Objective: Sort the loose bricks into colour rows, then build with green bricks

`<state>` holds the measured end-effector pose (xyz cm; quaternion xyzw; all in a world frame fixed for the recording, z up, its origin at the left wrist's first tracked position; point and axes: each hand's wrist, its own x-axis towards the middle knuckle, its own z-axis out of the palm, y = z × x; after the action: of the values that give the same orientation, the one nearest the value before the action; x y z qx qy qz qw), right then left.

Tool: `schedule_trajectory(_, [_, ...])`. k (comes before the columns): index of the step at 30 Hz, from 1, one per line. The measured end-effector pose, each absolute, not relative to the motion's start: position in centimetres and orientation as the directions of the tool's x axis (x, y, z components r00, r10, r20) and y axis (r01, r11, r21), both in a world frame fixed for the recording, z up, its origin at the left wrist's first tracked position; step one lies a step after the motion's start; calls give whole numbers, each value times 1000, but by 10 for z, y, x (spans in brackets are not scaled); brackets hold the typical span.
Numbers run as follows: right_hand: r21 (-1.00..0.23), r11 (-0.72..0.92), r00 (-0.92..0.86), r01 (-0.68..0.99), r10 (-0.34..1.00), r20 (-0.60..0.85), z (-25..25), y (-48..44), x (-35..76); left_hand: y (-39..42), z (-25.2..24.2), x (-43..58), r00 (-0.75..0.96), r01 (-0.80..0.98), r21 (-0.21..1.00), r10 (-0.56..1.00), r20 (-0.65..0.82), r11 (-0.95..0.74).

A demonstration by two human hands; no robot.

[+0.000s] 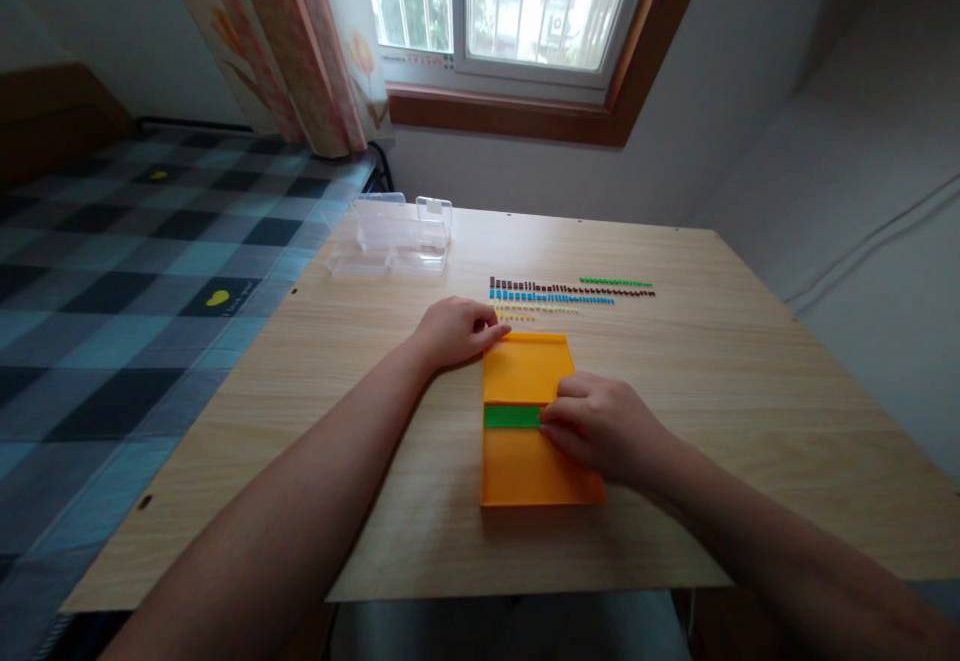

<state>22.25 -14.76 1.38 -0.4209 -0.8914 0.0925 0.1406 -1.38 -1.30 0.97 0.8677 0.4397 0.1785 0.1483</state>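
Observation:
An orange tray [525, 371] lies on the wooden table, with a green strip [511, 417] across its middle. My right hand [592, 421] is closed at the strip's right end, fingers pinched over it; the fingertips are partly hidden. At the tray's far left corner rests my left hand [463, 329], thumb against the rim and fingers curled; whether anything is between them is too small to tell. Beyond the tray lie rows of small pieces: dark brown [525, 285], blue [525, 297], yellow [521, 317] and green [615, 282].
Clear plastic boxes [401, 241] stand at the table's [712, 361] far left edge. A bed with a checked cover [150, 241] is on the left. Behind the table are a curtain [300, 51], a window [540, 1] and a wall.

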Motion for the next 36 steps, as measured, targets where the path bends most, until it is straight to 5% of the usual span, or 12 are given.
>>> schedule_trajectory(21, [-334, 633, -617, 699, 769, 168, 19, -148, 227, -12, 8, -15, 547, 712, 413, 817, 182, -568])
schedule_trajectory(26, [-334, 673, -586, 660, 740, 332, 24, -150, 228, -11, 7, -16, 558, 707, 410, 811, 178, -576])
schedule_trajectory(32, [-407, 554, -152, 726, 707, 690, 23, -116, 275, -10, 8, -18, 571, 715, 378, 803, 169, -588])
schedule_trajectory(36, [-485, 272, 215, 831, 646, 732, -1, -71, 337, -9, 9, -19, 586, 709, 367, 793, 168, -602])
